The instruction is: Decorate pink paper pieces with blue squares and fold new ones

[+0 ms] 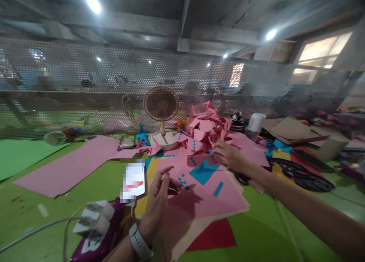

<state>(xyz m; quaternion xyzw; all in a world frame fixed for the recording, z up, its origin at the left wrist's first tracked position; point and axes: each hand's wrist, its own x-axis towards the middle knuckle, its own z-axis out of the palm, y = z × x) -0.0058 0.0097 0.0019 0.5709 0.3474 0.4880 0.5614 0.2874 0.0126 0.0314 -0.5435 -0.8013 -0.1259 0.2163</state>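
Green counter point(256, 235) under a mesh screen, littered with paper. Large pink sheet point(205, 193) at centre, long axis running left-near to right-far; heap of folded pink pieces point(203, 131) just beyond its far edge, desk fan point(161, 106) left of the heap. Right hand point(229, 155) flat, fingers spread, resting on the sheet's far edge beside the heap. Left hand point(158, 201) loosely curled over the sheet's near-left edge, pinching nothing discernible. Phone point(134, 180) just left of the sheet. Open room near-right.

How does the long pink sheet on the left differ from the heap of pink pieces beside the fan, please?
The long pink sheet lies flat and whole; the heap is many folded pieces piled up. The sheet looks plain, while several heap pieces carry blue dots. The right hand reaches the heap; no hand touches the sheet. Both are pink paper.
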